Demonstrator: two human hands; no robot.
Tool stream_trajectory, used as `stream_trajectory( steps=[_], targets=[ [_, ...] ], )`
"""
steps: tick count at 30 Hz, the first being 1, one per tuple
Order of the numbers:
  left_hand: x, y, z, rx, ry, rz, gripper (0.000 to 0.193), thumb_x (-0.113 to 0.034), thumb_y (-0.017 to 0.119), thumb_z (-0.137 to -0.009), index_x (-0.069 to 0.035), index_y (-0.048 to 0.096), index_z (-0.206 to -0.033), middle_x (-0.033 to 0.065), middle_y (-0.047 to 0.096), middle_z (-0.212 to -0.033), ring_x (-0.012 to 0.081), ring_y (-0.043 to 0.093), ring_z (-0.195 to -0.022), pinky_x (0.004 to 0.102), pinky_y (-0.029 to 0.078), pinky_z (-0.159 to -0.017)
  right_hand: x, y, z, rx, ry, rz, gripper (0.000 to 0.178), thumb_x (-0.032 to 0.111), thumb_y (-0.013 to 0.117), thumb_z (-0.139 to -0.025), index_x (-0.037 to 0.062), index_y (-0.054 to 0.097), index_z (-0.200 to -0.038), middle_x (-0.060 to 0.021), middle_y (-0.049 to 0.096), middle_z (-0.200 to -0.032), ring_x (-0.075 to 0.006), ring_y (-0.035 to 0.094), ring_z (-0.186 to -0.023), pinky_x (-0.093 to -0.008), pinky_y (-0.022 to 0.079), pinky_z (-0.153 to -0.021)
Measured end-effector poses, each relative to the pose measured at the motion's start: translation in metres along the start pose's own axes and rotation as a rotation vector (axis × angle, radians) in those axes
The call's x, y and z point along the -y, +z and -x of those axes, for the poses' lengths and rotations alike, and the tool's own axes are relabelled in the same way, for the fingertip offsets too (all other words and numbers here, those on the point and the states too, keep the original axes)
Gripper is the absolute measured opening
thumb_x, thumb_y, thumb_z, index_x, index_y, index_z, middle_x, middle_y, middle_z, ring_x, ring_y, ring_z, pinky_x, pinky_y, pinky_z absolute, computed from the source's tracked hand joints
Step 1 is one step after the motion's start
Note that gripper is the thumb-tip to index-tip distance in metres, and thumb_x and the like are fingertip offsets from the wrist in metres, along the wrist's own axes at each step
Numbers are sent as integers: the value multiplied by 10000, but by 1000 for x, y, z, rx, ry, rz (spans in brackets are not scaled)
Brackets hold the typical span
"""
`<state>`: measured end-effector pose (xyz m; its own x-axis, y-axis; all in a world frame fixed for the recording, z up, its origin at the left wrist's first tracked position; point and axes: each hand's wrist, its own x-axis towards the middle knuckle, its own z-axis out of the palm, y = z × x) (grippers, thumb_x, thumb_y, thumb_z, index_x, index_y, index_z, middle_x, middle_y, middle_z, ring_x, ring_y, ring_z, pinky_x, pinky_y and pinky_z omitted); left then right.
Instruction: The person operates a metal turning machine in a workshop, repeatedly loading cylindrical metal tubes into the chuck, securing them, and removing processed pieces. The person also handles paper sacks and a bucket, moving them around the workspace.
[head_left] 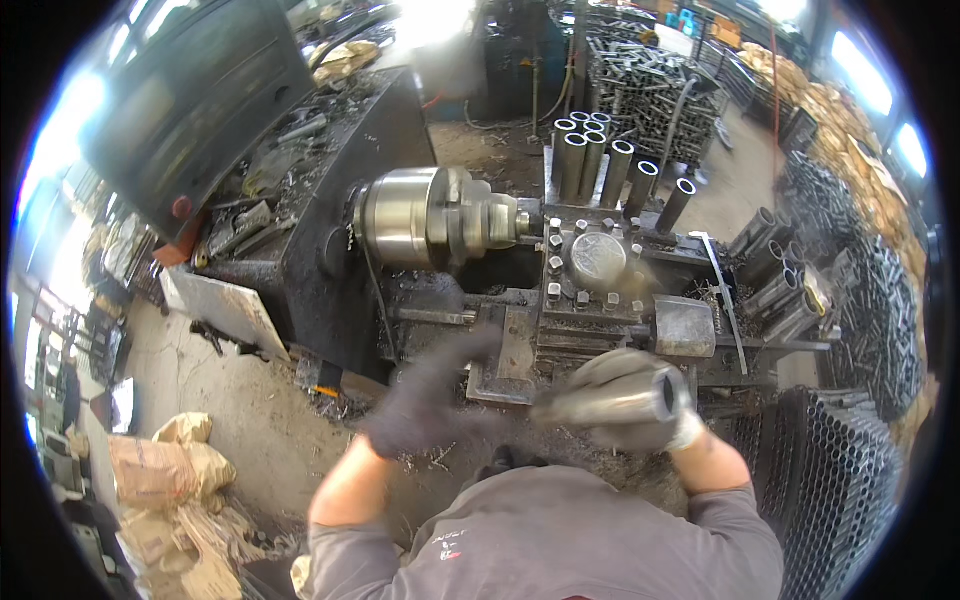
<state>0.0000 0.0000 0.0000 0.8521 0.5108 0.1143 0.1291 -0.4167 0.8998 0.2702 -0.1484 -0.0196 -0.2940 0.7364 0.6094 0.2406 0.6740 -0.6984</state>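
Note:
My right hand, in a grey work glove, is closed around a short metal tube. Its open end faces right, and motion blurs its left part. To the left, my left hand wears a dark glove and holds nothing that I can see. Its fingers are blurred but look stretched out and apart, in front of the lathe's carriage. Beyond both hands are the lathe's chuck, blurred as if turning, and a square tool post ringed with bolts.
Several upright tubes stand behind the tool post. A caliper lies on the machine's right side, beside more tubes. Stacked tubes fill the lower right. Paper sacks lie on the floor at left.

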Motion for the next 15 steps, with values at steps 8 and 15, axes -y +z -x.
stream_trajectory(
  steps=[8, 15],
  targets=[
    [119, 174, 112, -236, -672, -421, 457, -328, 830, -839, -124, 699, -1227, 167, 763, -1079, 368, 741, -1072, 433, 592, -889, -50, 70, 41, 57, 256, -271, 238, 29, 839, -822, 80, 833, -1054, -61, 785, -1134, -181, 711, -1089, -343, 586, -962],
    [263, 343, 489, -559, -1678, -94, 667, -545, 680, -870, -119, 695, -1382, 215, 689, -1381, 404, 641, -1310, 473, 499, -1099, -47, 114, 50, 221, 213, -181, 157, 57, 838, -800, 95, 850, -952, 1, 821, -1000, -165, 700, -1061, -330, 577, -951]
  ],
)
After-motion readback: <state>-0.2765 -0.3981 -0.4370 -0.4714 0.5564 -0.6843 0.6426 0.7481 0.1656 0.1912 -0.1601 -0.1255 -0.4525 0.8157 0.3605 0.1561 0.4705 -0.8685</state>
